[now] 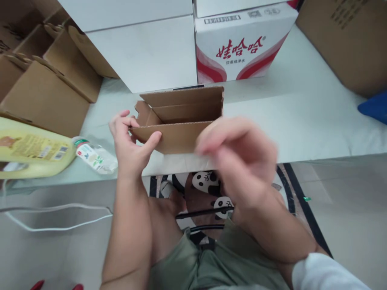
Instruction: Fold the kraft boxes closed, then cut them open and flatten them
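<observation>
A small brown cardboard box (181,139), open at the top, stands near the front edge of the covered table. My left hand (130,141) grips its left end, with the thumb against the front wall and the other fingers at the side flap. Close to the box's right front corner is my right hand (242,153), smeared by motion with its fingers bent inward. Whether it touches the box or holds anything cannot be made out. The inside of the box shows bare cardboard where visible.
Behind the box stand white cartons (145,52) and a red-and-white water carton (242,48). Folded brown boxes (48,92) line the left, near a yellow jug (36,149) and a clear plastic bottle (95,156). A large brown carton (350,44) is at right.
</observation>
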### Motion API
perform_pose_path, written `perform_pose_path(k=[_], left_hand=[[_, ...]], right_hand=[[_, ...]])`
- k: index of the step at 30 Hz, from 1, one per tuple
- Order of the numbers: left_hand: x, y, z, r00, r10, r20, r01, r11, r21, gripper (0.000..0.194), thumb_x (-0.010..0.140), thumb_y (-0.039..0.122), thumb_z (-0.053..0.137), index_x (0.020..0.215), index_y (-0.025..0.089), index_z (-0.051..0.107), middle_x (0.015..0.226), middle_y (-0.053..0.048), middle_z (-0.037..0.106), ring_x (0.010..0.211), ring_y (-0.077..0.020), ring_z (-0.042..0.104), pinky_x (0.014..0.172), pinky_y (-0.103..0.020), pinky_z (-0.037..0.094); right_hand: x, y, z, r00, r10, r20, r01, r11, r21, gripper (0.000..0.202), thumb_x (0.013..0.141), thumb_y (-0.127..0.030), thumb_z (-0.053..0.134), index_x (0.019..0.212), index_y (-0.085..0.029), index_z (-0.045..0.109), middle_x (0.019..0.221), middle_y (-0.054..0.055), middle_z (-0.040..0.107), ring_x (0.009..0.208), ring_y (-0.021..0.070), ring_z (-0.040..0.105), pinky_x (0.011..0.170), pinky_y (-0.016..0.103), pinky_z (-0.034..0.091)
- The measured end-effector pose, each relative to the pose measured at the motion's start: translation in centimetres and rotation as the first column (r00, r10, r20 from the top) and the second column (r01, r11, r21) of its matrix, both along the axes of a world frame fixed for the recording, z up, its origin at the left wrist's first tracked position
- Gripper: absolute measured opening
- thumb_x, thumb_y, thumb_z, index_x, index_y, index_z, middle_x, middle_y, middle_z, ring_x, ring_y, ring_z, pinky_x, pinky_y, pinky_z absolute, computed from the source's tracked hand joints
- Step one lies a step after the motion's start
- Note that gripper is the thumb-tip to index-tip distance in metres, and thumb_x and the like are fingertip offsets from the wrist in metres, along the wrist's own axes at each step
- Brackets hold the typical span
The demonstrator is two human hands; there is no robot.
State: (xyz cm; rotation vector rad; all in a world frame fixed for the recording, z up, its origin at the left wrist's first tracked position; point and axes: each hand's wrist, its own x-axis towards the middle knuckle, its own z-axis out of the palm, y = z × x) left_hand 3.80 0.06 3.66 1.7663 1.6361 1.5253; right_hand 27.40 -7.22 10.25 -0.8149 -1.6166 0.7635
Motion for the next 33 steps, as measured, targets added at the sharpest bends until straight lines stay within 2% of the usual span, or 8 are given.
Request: perform_pose_path(k=[3,9,15,20,23,26,28,33], left_hand=[[-0.3,0.3,0.2,0.997,-0.061,-0.049,0.063,0.997,0.035,0.041,0.07,0.047,0.085,0.08,0.024,0.053,0.135,-0.011,0.049,0.133,-0.0337,0.05,0.097,-0.051,0.057],[-0.8,-0.2,-0.7,0.979,-0.178,-0.099,0.194,0.961,0.195,0.028,0.08,0.048,0.076,0.077,0.026,0.059,0.125,-0.009,0.056,0.129,-0.0307,0.055,0.114,-0.058,0.047],[-1.3,-2.0,-2.0,0.985,-0.17,0.04,0.151,0.945,0.29,0.022,0.085,0.047,0.069,0.083,0.027,0.059,0.129,-0.004,0.065,0.14,-0.0317,0.052,0.116,-0.063,0.043],[-0.8,-2.4,-2.4,0.935,-0.298,0.192,0.238,0.928,0.285,0.017,0.092,0.044,0.063,0.093,0.028,0.056,0.117,-0.002,0.077,0.131,-0.0293,0.062,0.117,-0.062,0.042],[-0.7,-2.2,-2.9,0.926,-0.307,0.22,0.251,0.935,0.25,0.014,0.096,0.038,0.061,0.103,0.027,0.056,0.106,-0.003,0.079,0.117,-0.0262,0.071,0.109,-0.055,0.05],[-0.9,-2.0,-3.5,0.94,-0.252,0.229,0.214,0.961,0.177,0.021,0.097,0.039,0.06,0.114,0.027,0.056,0.118,-0.007,0.075,0.105,-0.0233,0.075,0.099,-0.046,0.057],[-1.1,-1.8,-4.0,0.964,-0.189,0.188,0.158,0.973,0.167,0.036,0.095,0.044,0.062,0.126,0.029,0.053,0.13,-0.01,0.068,0.118,-0.0251,0.07,0.104,-0.046,0.055],[-1.6,-1.2,-4.9,0.991,-0.038,0.125,0.013,0.981,0.192,0.064,0.086,0.059,0.066,0.141,0.036,0.042,0.162,-0.009,0.036,0.145,-0.0296,0.046,0.118,-0.05,0.042]], right_hand=[[1.8,5.0,-2.9,0.903,-0.427,-0.05,0.429,0.902,0.05,0.028,0.1,-0.031,0.04,0.111,-0.026,0.065,0.114,0.008,0.065,0.119,0.0267,0.063,0.106,0.047,0.051],[2.8,8.9,-8.9,0.951,-0.309,0.023,0.306,0.949,0.077,0.035,0.096,-0.047,0.052,0.125,-0.03,0.06,0.142,0.009,0.057,0.138,0.0294,0.052,0.111,0.051,0.046],[1.8,7.0,-8.3,0.977,-0.192,0.094,0.173,0.969,0.179,0.014,0.093,-0.039,0.059,0.1,-0.027,0.064,0.121,0.009,0.073,0.119,0.0281,0.067,0.103,0.05,0.052],[0.3,5.9,-8.8,0.995,-0.089,0.034,0.083,0.988,0.131,0.024,0.095,-0.031,0.059,0.119,-0.031,0.057,0.103,0.004,0.078,0.1,0.0246,0.075,0.091,0.044,0.057],[-0.4,6.2,-9.4,0.983,-0.174,-0.062,0.178,0.981,0.071,0.022,0.1,-0.036,0.051,0.121,-0.032,0.052,0.096,0.003,0.076,0.093,0.0234,0.075,0.087,0.043,0.058],[-0.6,7.1,-9.8,0.915,-0.401,-0.04,0.402,0.914,0.05,0.03,0.096,-0.042,0.054,0.124,-0.032,0.051,0.117,0.008,0.068,0.113,0.0266,0.068,0.095,0.046,0.053],[-0.4,7.9,-10.1,0.893,-0.451,0.007,0.451,0.892,0.021,0.044,0.091,-0.045,0.058,0.133,-0.033,0.047,0.143,0.01,0.053,0.136,0.03,0.052,0.106,0.051,0.047],[0.3,9.6,-11.1,0.961,-0.264,0.079,0.269,0.961,-0.058,0.069,0.092,-0.041,0.051,0.155,-0.039,0.022,0.162,0.006,0.034,0.148,0.0283,0.039,0.112,0.055,0.043]])
